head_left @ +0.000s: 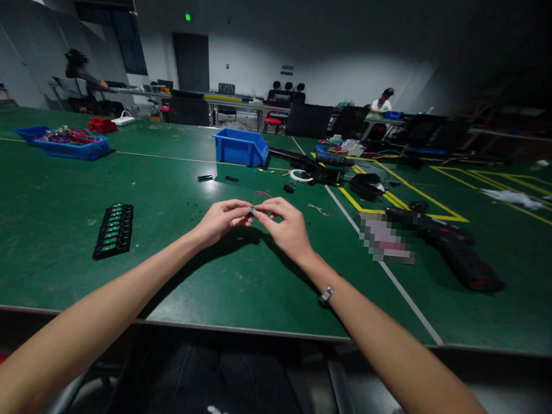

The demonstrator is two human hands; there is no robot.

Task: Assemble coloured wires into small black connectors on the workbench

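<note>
Fingertips (246, 211) hide most of a tiny green piece (253, 211), so only a small glint of green shows between them, and its outline and markings are too small to make out. It sits right where the two hands meet, above the middle of the green tabletop (230, 281).

Both hands are nearly closed on it. The left hand (223, 220) pinches from one side with thumb and index finger, its other fingers curled loosely underneath. The right hand (288, 224) does the same from the other side, knuckles up, thumb below the bent index finger. The bare forearms run in from the lower corners and converge, elbows wide, casting shadows on the table; a wristband (326, 295) with a silvery face circles the right wrist.

Just beyond the fingers lies a thin red wire (263, 193); whether it joins the piece, I cannot tell. To the left, well apart from the hands, a black rack (110, 254) holds a column of small green pieces. Farther back stands a blue bin (240, 150).
</note>
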